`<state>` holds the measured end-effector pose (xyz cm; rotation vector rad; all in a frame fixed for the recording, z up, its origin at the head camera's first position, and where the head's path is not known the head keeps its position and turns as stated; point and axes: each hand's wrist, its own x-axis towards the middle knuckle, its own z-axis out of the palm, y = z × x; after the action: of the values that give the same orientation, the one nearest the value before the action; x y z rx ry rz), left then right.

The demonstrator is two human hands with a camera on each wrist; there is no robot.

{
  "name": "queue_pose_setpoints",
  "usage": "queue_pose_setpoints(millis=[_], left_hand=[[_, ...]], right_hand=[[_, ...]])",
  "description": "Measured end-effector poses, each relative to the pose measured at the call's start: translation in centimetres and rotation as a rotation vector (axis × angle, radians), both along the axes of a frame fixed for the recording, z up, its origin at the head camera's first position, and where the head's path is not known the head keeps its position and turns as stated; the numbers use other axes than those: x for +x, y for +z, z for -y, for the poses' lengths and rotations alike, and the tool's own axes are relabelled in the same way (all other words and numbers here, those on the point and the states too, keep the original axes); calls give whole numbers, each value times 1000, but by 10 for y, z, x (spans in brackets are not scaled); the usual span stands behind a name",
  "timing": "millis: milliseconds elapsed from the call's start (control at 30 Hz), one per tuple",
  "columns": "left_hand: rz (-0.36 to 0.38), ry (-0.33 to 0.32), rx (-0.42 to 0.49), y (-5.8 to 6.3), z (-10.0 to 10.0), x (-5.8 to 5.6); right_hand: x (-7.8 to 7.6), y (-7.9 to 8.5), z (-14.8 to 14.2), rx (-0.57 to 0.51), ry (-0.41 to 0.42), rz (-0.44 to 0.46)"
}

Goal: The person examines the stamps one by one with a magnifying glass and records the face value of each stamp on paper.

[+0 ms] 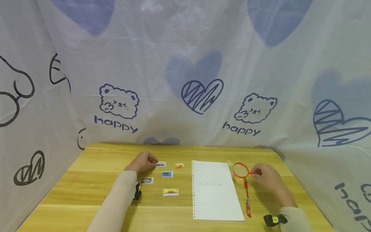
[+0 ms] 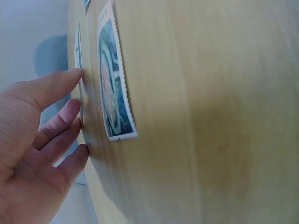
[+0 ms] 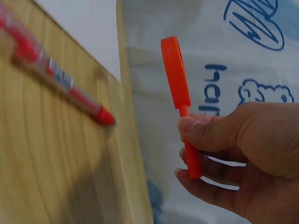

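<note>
My left hand (image 1: 143,162) is at the back left of the table, its thumb and fingertips right at the edge of a small pale postage stamp (image 1: 161,164). In the left wrist view the fingers are bent only loosely, and a green-blue stamp with a perforated edge (image 2: 112,79) lies beside them. On the right side, my right hand (image 1: 268,175) pinches the handle of an orange-red magnifying glass (image 3: 175,74) between thumb and fingers. It is held up above the table, its ring pointing left in the head view.
More stamps lie spread near the left hand: a grey one (image 1: 147,180), a blue one (image 1: 167,174), an orange one (image 1: 179,166) and a yellow one (image 1: 171,192). A punched white paper sheet (image 1: 215,199) lies mid-table, with a red pen (image 1: 247,196) beside it. Printed curtains (image 1: 162,119) enclose the table.
</note>
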<state>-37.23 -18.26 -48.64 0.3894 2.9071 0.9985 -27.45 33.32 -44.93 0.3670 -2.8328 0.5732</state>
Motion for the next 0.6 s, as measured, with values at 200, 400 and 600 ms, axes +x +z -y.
queue_pose_setpoints(millis=[200, 400, 600], left_hand=[[3, -6, 2, 2, -2, 3], [5, 2, -3, 0, -2, 1], [6, 10, -12, 0, -1, 1]], right_hand=[[4, -7, -35, 30, -24, -9], [6, -11, -60, 35, -47, -3], [7, -11, -72, 18, -54, 33]])
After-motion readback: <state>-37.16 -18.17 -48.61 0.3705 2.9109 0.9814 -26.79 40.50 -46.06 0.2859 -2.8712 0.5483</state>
